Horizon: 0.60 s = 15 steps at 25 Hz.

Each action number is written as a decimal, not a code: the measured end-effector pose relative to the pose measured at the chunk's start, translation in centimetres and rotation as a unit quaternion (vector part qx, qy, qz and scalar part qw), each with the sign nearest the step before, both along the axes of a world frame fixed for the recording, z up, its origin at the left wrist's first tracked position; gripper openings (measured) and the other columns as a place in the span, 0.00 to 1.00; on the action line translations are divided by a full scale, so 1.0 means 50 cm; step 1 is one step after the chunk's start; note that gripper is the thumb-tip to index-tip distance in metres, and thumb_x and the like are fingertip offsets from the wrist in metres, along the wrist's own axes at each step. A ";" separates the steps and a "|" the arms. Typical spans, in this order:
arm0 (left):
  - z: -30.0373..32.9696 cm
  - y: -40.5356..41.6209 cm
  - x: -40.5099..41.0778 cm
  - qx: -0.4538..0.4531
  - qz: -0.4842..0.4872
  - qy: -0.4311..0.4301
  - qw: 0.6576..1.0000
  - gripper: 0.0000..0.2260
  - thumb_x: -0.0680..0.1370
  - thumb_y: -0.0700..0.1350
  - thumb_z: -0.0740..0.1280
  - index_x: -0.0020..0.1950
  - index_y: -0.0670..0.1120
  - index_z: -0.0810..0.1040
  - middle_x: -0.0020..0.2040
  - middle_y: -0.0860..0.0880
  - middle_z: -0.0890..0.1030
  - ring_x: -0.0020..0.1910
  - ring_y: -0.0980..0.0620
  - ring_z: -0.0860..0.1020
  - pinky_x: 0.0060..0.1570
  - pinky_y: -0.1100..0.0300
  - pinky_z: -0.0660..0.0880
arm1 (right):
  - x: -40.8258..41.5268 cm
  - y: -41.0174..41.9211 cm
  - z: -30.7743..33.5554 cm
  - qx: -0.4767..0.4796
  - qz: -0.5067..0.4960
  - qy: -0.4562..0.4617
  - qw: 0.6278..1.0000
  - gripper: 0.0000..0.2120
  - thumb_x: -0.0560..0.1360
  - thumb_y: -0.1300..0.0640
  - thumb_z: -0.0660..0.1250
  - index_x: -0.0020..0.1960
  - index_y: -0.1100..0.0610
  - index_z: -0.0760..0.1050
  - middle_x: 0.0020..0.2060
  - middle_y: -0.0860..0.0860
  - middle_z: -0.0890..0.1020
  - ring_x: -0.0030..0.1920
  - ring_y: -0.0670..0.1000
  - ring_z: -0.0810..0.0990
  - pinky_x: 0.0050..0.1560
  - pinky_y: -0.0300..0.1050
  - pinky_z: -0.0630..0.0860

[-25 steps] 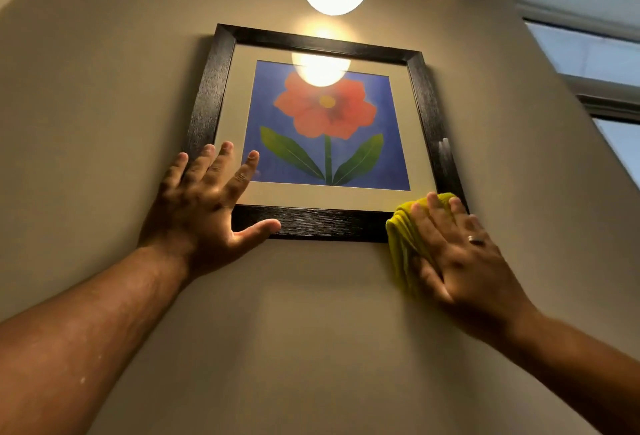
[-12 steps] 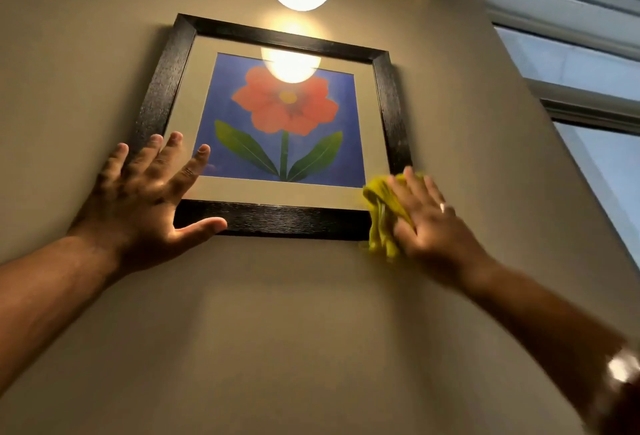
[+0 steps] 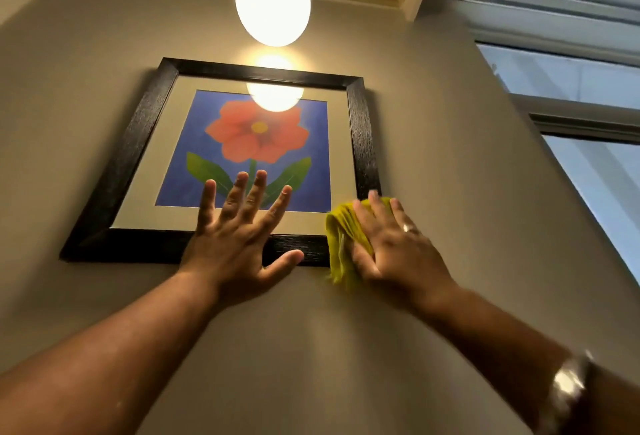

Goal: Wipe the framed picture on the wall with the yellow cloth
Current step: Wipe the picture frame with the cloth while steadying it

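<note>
The framed picture (image 3: pixel 128 164) hangs on the beige wall: a black frame, a cream mount and a red flower on blue. My left hand (image 3: pixel 239 244) lies flat with spread fingers over the middle of the bottom rail, its fingertips on the glass. My right hand (image 3: pixel 391 247) presses the yellow cloth (image 3: pixel 341 240) against the frame's lower right corner. The cloth bunches out to the left of the palm and hangs a little below the frame. That corner is hidden under cloth and hand.
A glowing round lamp (image 3: pixel 273 0) hangs just above the frame and reflects in the glass. A window (image 3: pixel 588 157) with a grey frame fills the right side. Bare wall (image 3: pixel 311 348) spreads below and left of the picture.
My left hand has slid from the frame's lower left corner to the middle of the bottom rail. My right hand and the cloth stay at the lower right corner. The camera has shifted.
</note>
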<state>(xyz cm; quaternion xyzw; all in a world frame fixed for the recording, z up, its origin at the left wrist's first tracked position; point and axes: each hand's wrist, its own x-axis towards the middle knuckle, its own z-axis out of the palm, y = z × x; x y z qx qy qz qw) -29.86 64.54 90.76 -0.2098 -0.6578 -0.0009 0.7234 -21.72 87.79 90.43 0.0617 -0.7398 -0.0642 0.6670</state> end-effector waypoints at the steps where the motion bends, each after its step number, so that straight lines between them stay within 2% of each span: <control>1: -0.003 -0.001 -0.006 0.004 0.002 0.012 1.000 0.38 0.72 0.74 0.41 0.77 0.59 0.36 0.81 0.46 0.38 0.79 0.44 0.36 0.74 0.34 0.35 | 0.000 -0.005 0.078 -0.007 -0.010 0.006 1.000 0.33 0.74 0.38 0.50 0.76 0.43 0.47 0.79 0.48 0.49 0.78 0.57 0.46 0.75 0.54 0.52; 4: -0.005 -0.003 -0.014 0.009 0.001 0.037 0.999 0.38 0.73 0.74 0.42 0.78 0.58 0.38 0.81 0.46 0.40 0.79 0.44 0.39 0.74 0.35 0.35 | 0.026 -0.028 0.323 -0.048 0.010 -0.054 0.997 0.31 0.78 0.43 0.52 0.77 0.48 0.46 0.79 0.52 0.46 0.78 0.60 0.44 0.76 0.56 0.48; 6: -0.003 -0.004 -0.012 0.006 0.001 0.035 0.999 0.38 0.73 0.75 0.42 0.78 0.58 0.37 0.81 0.46 0.40 0.79 0.45 0.38 0.74 0.35 0.34 | 0.032 -0.036 0.385 -0.077 0.013 -0.060 0.995 0.31 0.79 0.44 0.52 0.77 0.49 0.46 0.79 0.52 0.46 0.78 0.59 0.45 0.76 0.56 0.48; 9: -0.005 -0.008 -0.012 0.011 -0.008 0.038 0.999 0.39 0.73 0.75 0.43 0.78 0.58 0.38 0.81 0.46 0.42 0.79 0.45 0.39 0.75 0.35 0.36 | 0.027 -0.010 0.283 -0.026 0.019 -0.055 0.998 0.30 0.78 0.48 0.54 0.77 0.49 0.49 0.79 0.52 0.49 0.78 0.58 0.48 0.76 0.54 0.52; 11: -0.005 -0.006 -0.012 0.007 -0.010 0.043 0.999 0.39 0.73 0.74 0.44 0.79 0.58 0.39 0.81 0.45 0.44 0.80 0.44 0.42 0.75 0.35 0.38 | 0.026 0.028 0.126 0.035 0.047 -0.040 0.997 0.31 0.73 0.48 0.54 0.76 0.46 0.53 0.78 0.50 0.55 0.77 0.55 0.51 0.75 0.51 0.55; 13: -0.003 -0.003 -0.013 0.005 -0.014 0.047 0.999 0.39 0.73 0.74 0.44 0.79 0.57 0.39 0.81 0.45 0.45 0.80 0.44 0.43 0.75 0.36 0.38 | 0.026 0.058 -0.013 0.116 0.039 -0.053 0.991 0.33 0.70 0.48 0.55 0.75 0.44 0.53 0.77 0.46 0.57 0.77 0.51 0.52 0.74 0.46 0.53; 15: -0.001 -0.003 -0.016 0.002 -0.013 0.051 0.999 0.39 0.73 0.74 0.44 0.79 0.58 0.39 0.81 0.46 0.46 0.80 0.44 0.44 0.75 0.37 0.38 | 0.037 0.079 -0.001 0.158 0.025 -0.064 0.985 0.34 0.72 0.53 0.58 0.76 0.44 0.52 0.77 0.44 0.56 0.77 0.51 0.51 0.74 0.46 0.53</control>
